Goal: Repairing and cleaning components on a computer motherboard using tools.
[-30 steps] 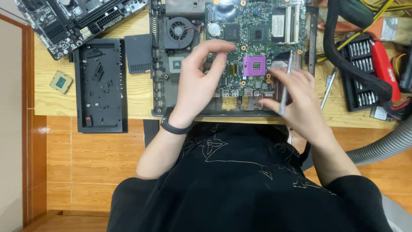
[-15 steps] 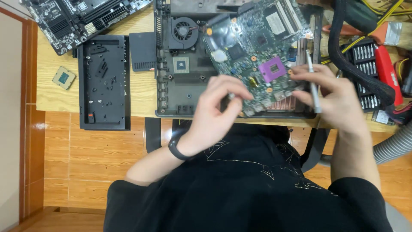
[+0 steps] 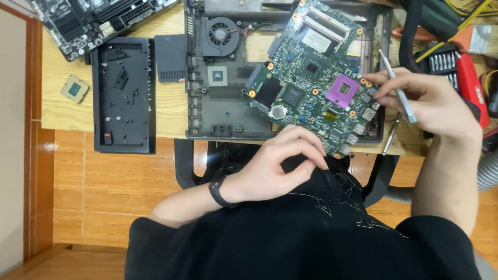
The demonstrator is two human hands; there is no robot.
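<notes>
A green circuit board point(image 3: 306, 88) with a purple socket point(image 3: 342, 93) is lifted and turned at an angle over a dark laptop base point(image 3: 228, 111) that has a round fan point(image 3: 220, 33). My right hand point(image 3: 441, 106) holds a slim silver screwdriver point(image 3: 395, 88), and its fingertips pinch the board's right edge. My left hand point(image 3: 280, 166), with a black wristband, hovers just below the board's lower corner. Its fingers are curled loosely, apart and empty.
On the wooden table point(image 3: 62, 111) lie a black cover panel point(image 3: 123, 93), a small square processor chip point(image 3: 74, 89) and another dark circuit board point(image 3: 93, 21) at the far left. A bit set point(image 3: 441, 62), a red tool point(image 3: 469, 88) and cables crowd the right. A grey hose point(image 3: 487, 168) hangs beside the table.
The green board has been lifted out of the laptop base and swung up to the right. My left hand has let go of it and drawn back toward my body.
</notes>
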